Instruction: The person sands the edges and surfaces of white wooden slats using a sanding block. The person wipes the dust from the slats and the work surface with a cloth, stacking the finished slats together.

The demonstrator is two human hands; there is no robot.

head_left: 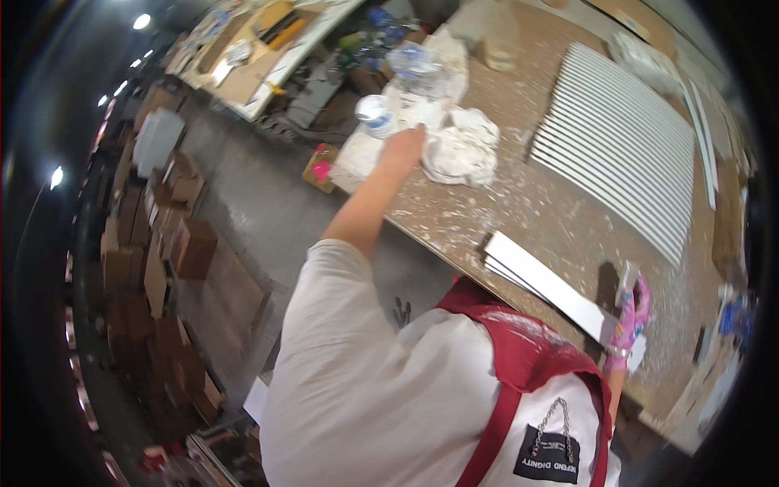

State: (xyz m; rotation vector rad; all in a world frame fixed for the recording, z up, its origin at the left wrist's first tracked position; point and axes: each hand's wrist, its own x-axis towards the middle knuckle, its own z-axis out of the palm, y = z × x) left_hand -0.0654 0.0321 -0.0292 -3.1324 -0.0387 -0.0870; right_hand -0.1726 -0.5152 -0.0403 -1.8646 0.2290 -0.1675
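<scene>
My bare left hand reaches to the table's far left corner, between a white tub and a crumpled white cloth. It is at the cloth's edge, and its fingers are too hidden to read. On the right, my right hand wears a pink patterned glove. Its fingers are closed round a small pale, partly see-through thing whose kind I cannot make out. Beside that hand, long white strips lie stacked along the table's near edge.
Many thin white strips lie side by side on the paint-spotted brown table. A clear plastic bottle stands beyond the tub. Narrow white lengths lie at the right. Cardboard boxes stand on the floor at left.
</scene>
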